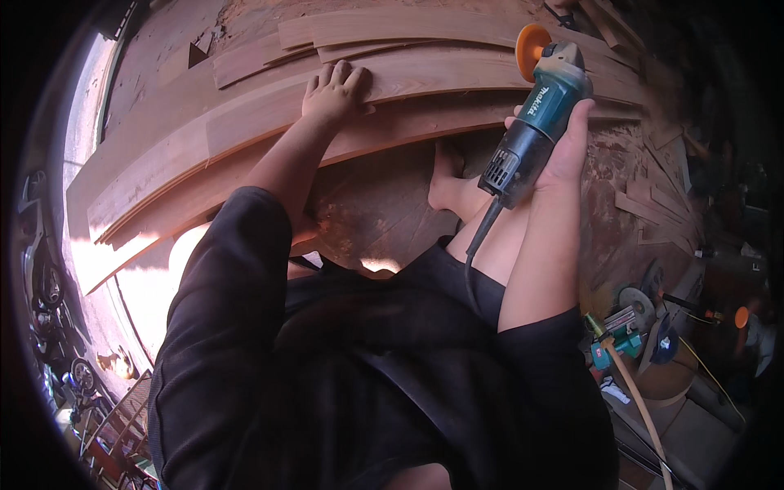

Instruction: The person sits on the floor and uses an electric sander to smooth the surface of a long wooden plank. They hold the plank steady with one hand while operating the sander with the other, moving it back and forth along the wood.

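My right hand (569, 147) grips a teal and black angle grinder (545, 106), held up at the right above the boards. An orange disc (532, 51) is fitted to its head, and a black cord (482, 233) hangs from its tail past my leg. My left hand (335, 91) rests on a long wooden plank (245, 131), fingers spread on its top face and thumb out to the side. Another long board (408, 124) lies along the near side of that plank. Nothing shows in my left hand.
More planks (384, 28) lie behind. Wood offcuts (653, 200) are scattered at the right. Lower right are a teal power tool (625, 343), a grey disc (635, 302) and a tan hose (637, 400). Bicycles or motorbikes (82, 376) stand at the far left. My bare foot (445, 175) is near the boards.
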The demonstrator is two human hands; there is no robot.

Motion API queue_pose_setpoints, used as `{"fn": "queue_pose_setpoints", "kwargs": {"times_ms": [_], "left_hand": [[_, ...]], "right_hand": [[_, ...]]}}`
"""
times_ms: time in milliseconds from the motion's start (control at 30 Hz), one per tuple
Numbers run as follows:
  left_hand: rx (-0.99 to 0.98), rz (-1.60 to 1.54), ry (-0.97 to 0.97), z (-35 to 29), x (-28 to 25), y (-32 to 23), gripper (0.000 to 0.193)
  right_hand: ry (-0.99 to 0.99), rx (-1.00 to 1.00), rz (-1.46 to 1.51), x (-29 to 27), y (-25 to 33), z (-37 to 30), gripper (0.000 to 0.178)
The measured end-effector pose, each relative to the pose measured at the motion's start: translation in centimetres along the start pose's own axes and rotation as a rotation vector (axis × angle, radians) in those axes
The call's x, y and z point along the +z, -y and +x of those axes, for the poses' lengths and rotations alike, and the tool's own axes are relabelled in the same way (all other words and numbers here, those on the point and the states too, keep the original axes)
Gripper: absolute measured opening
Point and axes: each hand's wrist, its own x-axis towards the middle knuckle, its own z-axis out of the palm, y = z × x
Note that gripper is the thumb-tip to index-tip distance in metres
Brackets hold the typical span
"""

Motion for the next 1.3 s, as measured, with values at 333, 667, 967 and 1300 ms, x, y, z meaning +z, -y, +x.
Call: {"fn": "queue_pose_setpoints", "kwargs": {"times_ms": [333, 667, 967, 1300], "left_hand": [[0.051, 0.125, 0.014, -7.4, -4.5, 7.7, 0.073], [-0.134, 0.153, 0.257, -24.2, -11.0, 31.1, 0.082], [-0.282, -0.367, 0.338, -14.1, -13.6, 9.0, 0.052], [-1.020, -1.634, 0.408, -5.0, -10.3, -2.2, 0.092]], "right_hand": [[0.022, -0.031, 0.115, -0.9, 0.0, -0.4, 0.094], [0.115, 0.230, 0.025, 2.1, -6.9, 0.9, 0.081], [0.129, 0.347, -0.387, 7.9, -13.9, 4.4, 0.064], [0.298, 0.406, -0.523, 14.1, -18.9, 5.2, 0.083]]}}
